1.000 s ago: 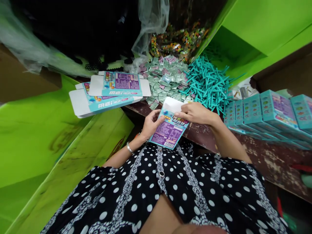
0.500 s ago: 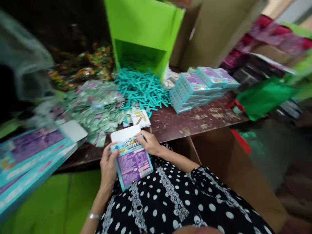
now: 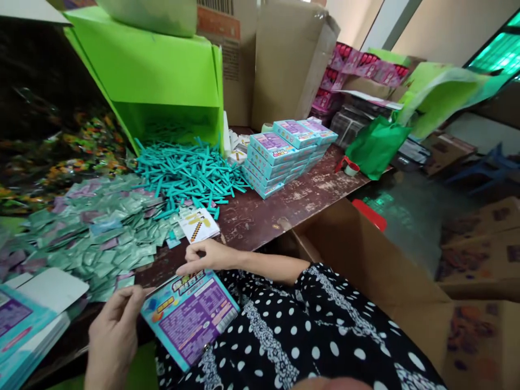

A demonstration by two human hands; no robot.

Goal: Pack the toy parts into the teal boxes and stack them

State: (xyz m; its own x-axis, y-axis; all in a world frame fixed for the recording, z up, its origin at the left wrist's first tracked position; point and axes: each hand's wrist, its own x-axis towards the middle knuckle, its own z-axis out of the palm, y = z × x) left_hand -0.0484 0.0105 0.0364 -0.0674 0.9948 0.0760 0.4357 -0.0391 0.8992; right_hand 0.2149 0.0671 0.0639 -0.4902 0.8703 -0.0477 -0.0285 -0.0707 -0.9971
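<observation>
A flat turquoise and purple carton [image 3: 195, 314] rests tilted against my lap, its printed panel facing up. Fingers of my left hand [image 3: 117, 325] are closed at its upper left corner. At the top edge, the curled fingers and thumb of my right hand [image 3: 209, 257] grip the carton; their tips partly hide that edge. Just beyond the right hand lie small white printed cards [image 3: 199, 225] picturing a yellow and black pickaxe. Unfolded cartons with white flaps [image 3: 30, 325] are stacked left of my left hand.
Small green and purple sachets [image 3: 109, 233] are heaped on the brown table [image 3: 260, 222]. Turquoise sticks [image 3: 190, 173] spill from a bright green box [image 3: 162, 76]. Filled-out cartons [image 3: 276, 154] stand stacked further right, near a green bag [image 3: 376, 146]. A large open cardboard box [image 3: 365, 249] stands right of my lap.
The carton's raised white flap no longer stands up; its top now looks closed. Both hands stay at the top edge. The view has swung to the right.
</observation>
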